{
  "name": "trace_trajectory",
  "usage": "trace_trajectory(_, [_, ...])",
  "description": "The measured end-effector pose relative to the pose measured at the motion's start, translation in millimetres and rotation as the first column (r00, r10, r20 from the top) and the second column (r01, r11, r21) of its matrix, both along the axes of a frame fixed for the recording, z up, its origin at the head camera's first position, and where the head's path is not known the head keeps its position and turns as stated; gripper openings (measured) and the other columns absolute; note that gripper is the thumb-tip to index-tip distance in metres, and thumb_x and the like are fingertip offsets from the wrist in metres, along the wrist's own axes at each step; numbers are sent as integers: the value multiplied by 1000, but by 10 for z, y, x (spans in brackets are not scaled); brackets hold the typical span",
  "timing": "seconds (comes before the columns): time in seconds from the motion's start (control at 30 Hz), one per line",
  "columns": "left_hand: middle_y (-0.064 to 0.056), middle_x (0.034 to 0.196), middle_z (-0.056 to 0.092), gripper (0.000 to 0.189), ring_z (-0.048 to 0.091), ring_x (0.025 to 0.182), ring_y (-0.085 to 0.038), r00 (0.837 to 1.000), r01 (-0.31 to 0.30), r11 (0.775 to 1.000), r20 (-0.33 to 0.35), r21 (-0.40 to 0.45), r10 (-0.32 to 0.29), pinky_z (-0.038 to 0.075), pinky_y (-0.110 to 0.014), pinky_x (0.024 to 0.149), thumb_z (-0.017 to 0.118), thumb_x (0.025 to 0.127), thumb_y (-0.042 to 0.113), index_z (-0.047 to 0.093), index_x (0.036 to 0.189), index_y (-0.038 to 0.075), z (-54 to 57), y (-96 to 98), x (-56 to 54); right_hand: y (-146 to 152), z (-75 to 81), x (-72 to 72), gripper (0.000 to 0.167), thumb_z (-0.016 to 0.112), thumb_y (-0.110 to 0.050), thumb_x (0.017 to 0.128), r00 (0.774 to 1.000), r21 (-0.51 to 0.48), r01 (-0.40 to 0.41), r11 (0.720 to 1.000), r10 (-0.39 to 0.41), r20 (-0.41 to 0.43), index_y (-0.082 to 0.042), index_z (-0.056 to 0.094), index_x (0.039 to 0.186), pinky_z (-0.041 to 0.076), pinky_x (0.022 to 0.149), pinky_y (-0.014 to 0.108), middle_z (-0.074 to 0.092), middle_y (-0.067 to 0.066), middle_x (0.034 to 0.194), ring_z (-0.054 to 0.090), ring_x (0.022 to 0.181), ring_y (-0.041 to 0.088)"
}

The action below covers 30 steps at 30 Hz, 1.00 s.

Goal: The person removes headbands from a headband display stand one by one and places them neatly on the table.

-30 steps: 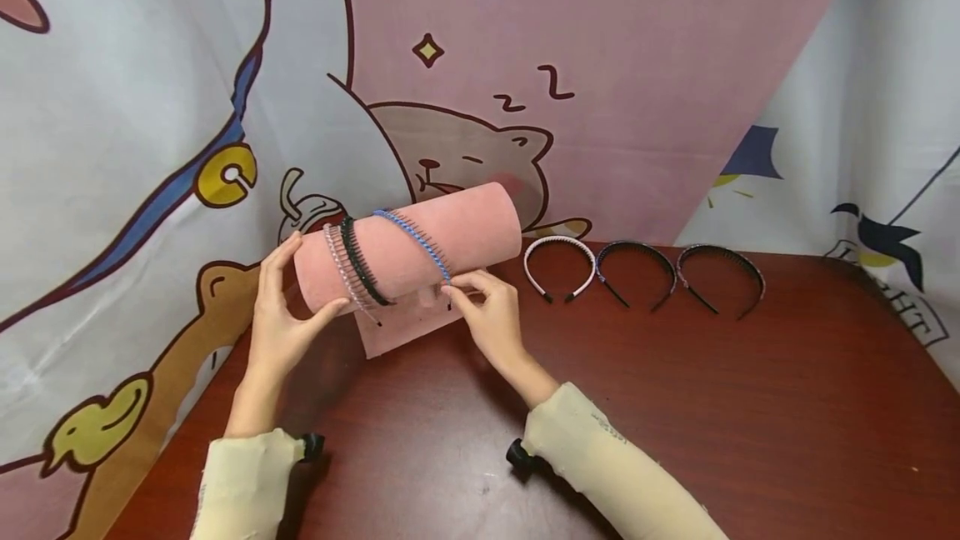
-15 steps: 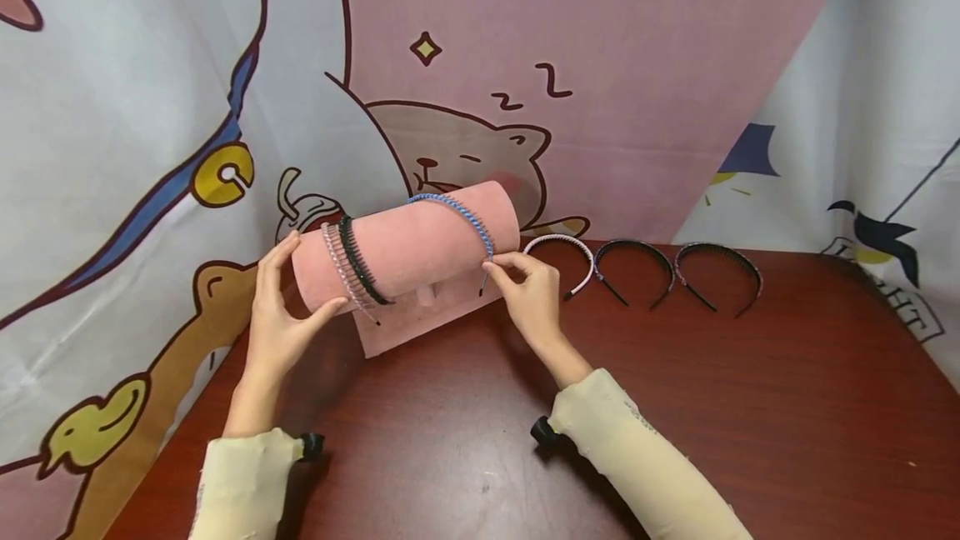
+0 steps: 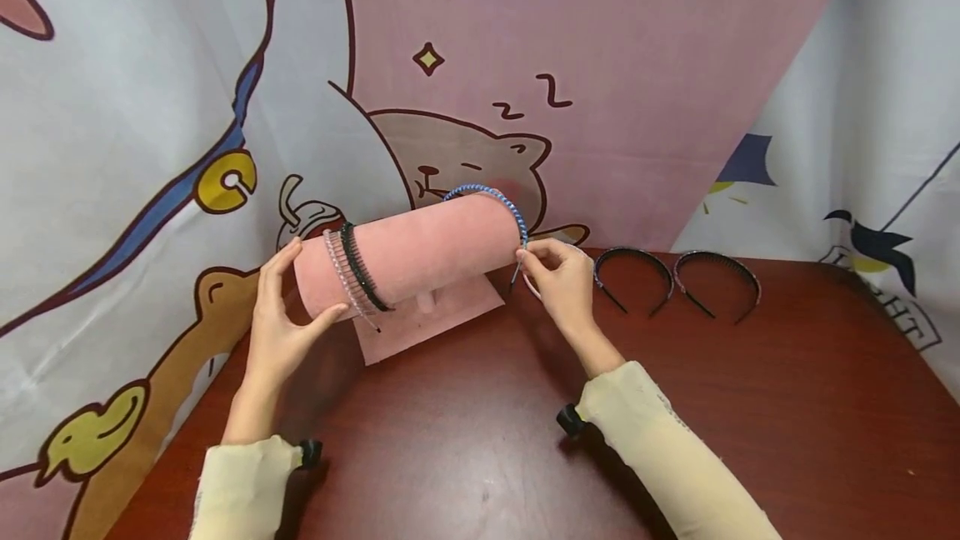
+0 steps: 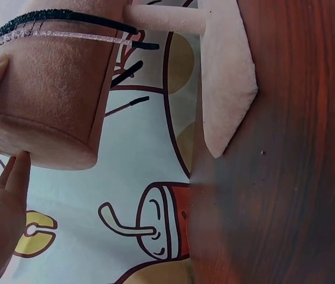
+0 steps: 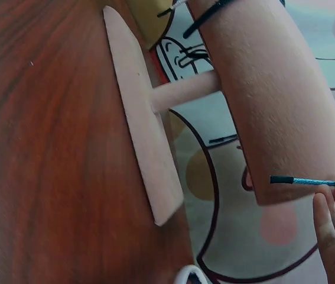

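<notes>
A pink plush headband stand [image 3: 427,244] has a horizontal roll on a short post and a flat base. My left hand [image 3: 277,340] grips the roll's left end, thumb in front and fingers round the end face. Near that end, a clear pinkish toothed headband [image 3: 341,269] and a sparkly black toothed headband [image 3: 360,265] sit side by side on the roll. With thumb and fingertips, my right hand [image 3: 566,286] pinches one leg of a blue headband [image 3: 517,215], which arches over the roll's right end. Its dark tip [image 5: 282,179] pokes out in the right wrist view.
Two dark headbands, one in the middle [image 3: 633,250] and one farther right [image 3: 716,255], lie at the table's back. A white headband [image 3: 530,283] is mostly hidden behind my right hand. A printed curtain [image 3: 637,90] hangs behind the reddish-brown table [image 3: 480,457].
My right hand has moved right, sliding the blue headband from the middle of the roll to its right end. The left hand stays in place on the stand.
</notes>
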<state>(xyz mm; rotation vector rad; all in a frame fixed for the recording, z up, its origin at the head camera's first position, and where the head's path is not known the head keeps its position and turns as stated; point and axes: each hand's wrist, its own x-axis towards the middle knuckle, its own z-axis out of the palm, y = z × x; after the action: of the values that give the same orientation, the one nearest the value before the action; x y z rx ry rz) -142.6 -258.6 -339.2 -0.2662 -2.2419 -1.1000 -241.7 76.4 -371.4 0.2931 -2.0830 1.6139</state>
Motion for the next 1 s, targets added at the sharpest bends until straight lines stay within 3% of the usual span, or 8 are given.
trace_trajectory(0.13, [-19, 156, 36, 94, 32, 146, -18, 1000, 1, 1000, 18, 12, -1, 32, -7, 105, 84, 69, -9, 37, 150, 1, -24, -16, 33, 82, -4, -69, 11, 76, -11, 87, 999, 18, 32, 999, -33, 23, -1, 77, 90, 52, 59, 10, 76, 19, 82, 69, 61, 5])
trace_trajectory(0.27, [-19, 156, 35, 94, 32, 146, -21, 1000, -2, 1000, 18, 12, 1, 33, -6, 104, 84, 69, -10, 37, 150, 0, -24, -37, 42, 186, -12, -163, 13, 76, -10, 87, 998, 9, 51, 999, -52, 26, 2, 76, 91, 53, 60, 11, 76, 21, 83, 68, 60, 2])
trace_trajectory(0.43, [-20, 156, 35, 94, 32, 146, -25, 1000, 7, 1000, 7, 13, -7, 33, -6, 104, 84, 68, -10, 37, 149, 0, -11, -30, 5, 381, -17, -275, 16, 75, -10, 88, 997, -11, 73, 997, -72, 28, 6, 76, 93, 54, 59, 12, 75, 25, 86, 66, 59, -2])
trace_trajectory(0.53, [-20, 156, 34, 93, 33, 146, -27, 1000, 29, 999, 9, 15, -29, 34, -6, 103, 84, 70, -9, 36, 149, -1, -6, 12, -41, 578, -14, -308, 18, 74, -9, 89, 991, -17, 130, 991, -129, 32, 7, 75, 95, 53, 56, 10, 74, 27, 87, 64, 57, -8])
trace_trajectory(0.63, [-21, 157, 34, 92, 32, 145, -29, 999, 51, 999, 13, 18, -51, 35, -7, 104, 84, 71, -7, 35, 149, -2, 1, 59, -87, 808, -22, -320, 18, 74, -10, 89, 979, -16, 199, 980, -198, 56, 7, 76, 96, 51, 55, 9, 75, 15, 79, 62, 55, -11])
trace_trajectory(0.8, [-20, 156, 35, 92, 33, 146, -28, 999, 38, 999, -2, 27, -38, 35, -8, 105, 84, 70, -9, 37, 149, -1, -1, 55, -83, 1113, -63, -312, 21, 73, -10, 90, 965, -1, 231, 973, -228, 130, 8, 74, 100, 51, 56, 8, 63, -24, 64, 61, 55, -11])
trace_trajectory(1.0, [-19, 156, 35, 93, 33, 146, -18, 1000, 25, 999, 5, 35, -25, 36, -7, 103, 84, 69, -10, 38, 150, 2, -15, 0, -33, 1536, -149, -231, 26, 72, -16, 91, 932, 38, 292, 956, -293, 214, 7, 73, 105, 51, 54, 8, 60, -33, 60, 62, 53, -11])
